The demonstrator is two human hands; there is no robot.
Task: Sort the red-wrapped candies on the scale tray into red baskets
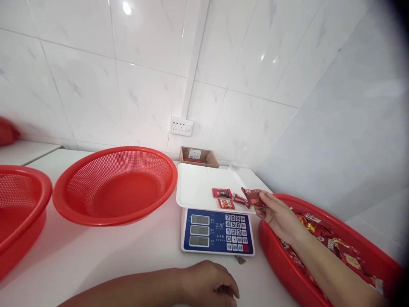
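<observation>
My right hand (276,215) pinches a small red snack packet (252,198) at the right front of the scale's white pan (198,183). Several small red wrapped packets (222,193) lie on the pan, just left of the held one. My left hand (212,285) is in front of the electronic scale (218,231), its fingers loosely curled, a gap showing and nothing visible in them. Under my right forearm, a red basket (275,251) holds many red packets (349,258), partly hidden by the arm.
A round red mesh basket (116,217) stands left of the scale, with another red basket (22,172) at the left edge. Behind the pan sits a small cardboard box (209,157) against the tiled wall. A small brown scrap (240,259) lies near the scale's front edge.
</observation>
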